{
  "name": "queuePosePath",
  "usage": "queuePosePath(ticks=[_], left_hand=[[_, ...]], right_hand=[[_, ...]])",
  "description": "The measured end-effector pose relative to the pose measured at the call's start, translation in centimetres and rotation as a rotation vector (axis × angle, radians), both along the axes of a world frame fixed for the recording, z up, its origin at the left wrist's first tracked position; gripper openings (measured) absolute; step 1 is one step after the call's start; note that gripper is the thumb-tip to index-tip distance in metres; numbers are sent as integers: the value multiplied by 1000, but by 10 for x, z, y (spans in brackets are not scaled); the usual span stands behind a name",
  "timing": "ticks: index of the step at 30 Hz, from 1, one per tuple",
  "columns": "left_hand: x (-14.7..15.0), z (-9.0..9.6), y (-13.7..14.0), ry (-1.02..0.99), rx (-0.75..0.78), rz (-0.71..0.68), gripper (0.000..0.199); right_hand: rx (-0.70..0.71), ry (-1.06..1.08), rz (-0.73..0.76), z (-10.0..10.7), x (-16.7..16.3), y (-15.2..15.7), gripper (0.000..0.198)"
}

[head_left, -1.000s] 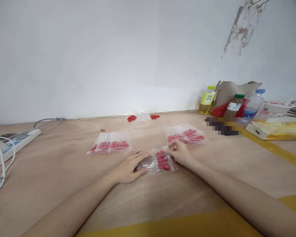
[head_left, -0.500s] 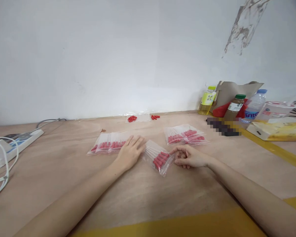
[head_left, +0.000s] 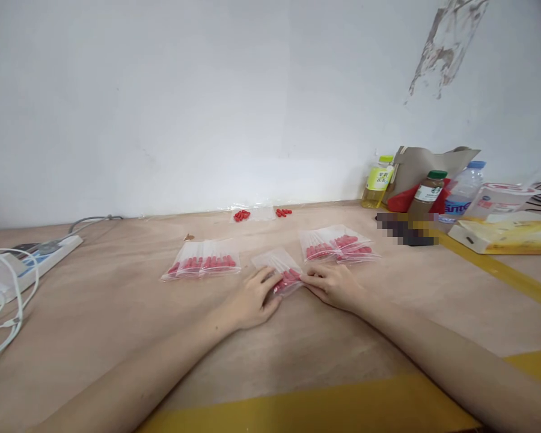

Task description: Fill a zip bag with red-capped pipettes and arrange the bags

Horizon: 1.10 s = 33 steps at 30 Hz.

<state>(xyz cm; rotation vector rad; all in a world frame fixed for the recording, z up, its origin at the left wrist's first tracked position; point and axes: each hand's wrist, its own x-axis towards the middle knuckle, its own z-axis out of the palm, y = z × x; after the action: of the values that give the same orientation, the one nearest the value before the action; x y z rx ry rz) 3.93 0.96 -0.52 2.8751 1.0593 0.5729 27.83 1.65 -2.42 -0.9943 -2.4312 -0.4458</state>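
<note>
A clear zip bag (head_left: 275,260) of thin white sticks with red ends lies at a slant on the table in front of me. My left hand (head_left: 255,299) rests at its left side, fingertips on the red ends and thumb spread apart near the bag's lower edge. At the right edge, my right hand (head_left: 336,286) has its fingers drawn together in a pinch on the bag. Left of my hands, similar bags (head_left: 207,255) overlap in a row. More filled bags (head_left: 327,243) overlap at the right. My fingers hide part of the middle bag.
Near the wall lie loose red pieces (head_left: 284,212) and a flat clear bag (head_left: 261,214) with red pieces (head_left: 241,215). A power strip (head_left: 49,258) with white cables is at the left. Bottles (head_left: 379,183), a paper bag (head_left: 426,159) and a yellow tissue pack (head_left: 507,234) stand at the right.
The middle bag has shifted slightly left and away from me. My left hand has moved off the left row and onto this bag. My right hand has moved in and pinches its edge.
</note>
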Motion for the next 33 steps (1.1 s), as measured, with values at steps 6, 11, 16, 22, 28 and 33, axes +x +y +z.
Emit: queuePosePath(ticks=[6, 11, 16, 22, 28, 33], left_hand=[[-17, 3, 42, 5, 64, -12, 32], [-16, -5, 50, -78, 150, 3, 25], [-17, -16, 53, -204, 198, -12, 25], [-21, -18, 55, -99, 366, 2, 21], [-29, -14, 60, 175, 529, -78, 24], [-30, -11, 63, 185, 533, -102, 26]], right_hand=[[7, -223, -111, 9, -32, 28, 22], [23, -110, -46, 3, -34, 44, 27], [-18, 88, 73, -5, -26, 47, 26], [-2, 90, 7, -3, -25, 46, 27], [115, -67, -55, 3, -22, 42, 30], [183, -155, -25, 4, -21, 44, 27]])
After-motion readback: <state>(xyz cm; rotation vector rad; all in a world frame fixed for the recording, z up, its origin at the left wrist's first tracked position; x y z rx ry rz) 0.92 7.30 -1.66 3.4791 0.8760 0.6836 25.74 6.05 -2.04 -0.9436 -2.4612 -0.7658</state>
